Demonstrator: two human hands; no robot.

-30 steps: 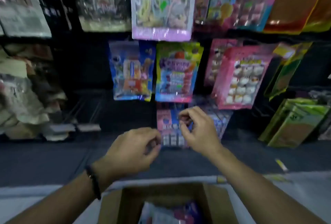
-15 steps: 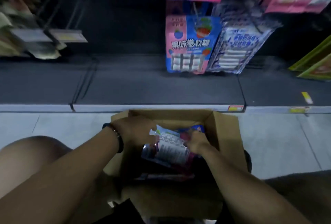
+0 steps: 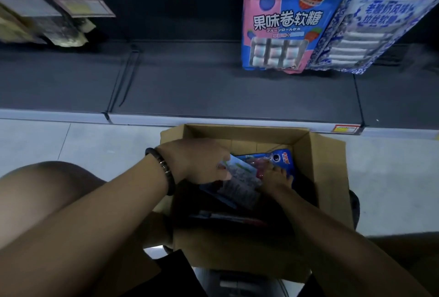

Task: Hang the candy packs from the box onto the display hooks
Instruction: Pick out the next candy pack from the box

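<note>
An open cardboard box (image 3: 320, 161) sits on the floor between my knees, with several blue and pink candy packs inside. My left hand (image 3: 202, 161) grips the left edge of the top candy pack (image 3: 240, 182), which lies tilted with its printed back up. My right hand (image 3: 276, 176) reaches into the box, its fingers on the right side of that pack and on a blue pack (image 3: 282, 157) beneath. Above, a blue-and-pink fruit candy pack (image 3: 285, 23) hangs on the display, a blue-and-white pack (image 3: 370, 28) beside it.
A dark shelf base (image 3: 213, 87) with a pale front strip (image 3: 71, 116) runs across in front of the box. Price tag holders (image 3: 80, 7) and brownish packs hang at the upper left. Pale floor tiles (image 3: 71, 149) lie on both sides of the box.
A second ago both hands were up at the hanging packs on the hooks. They have dropped into the box and taken hold of a pack; my view has tilted down and closer.
</note>
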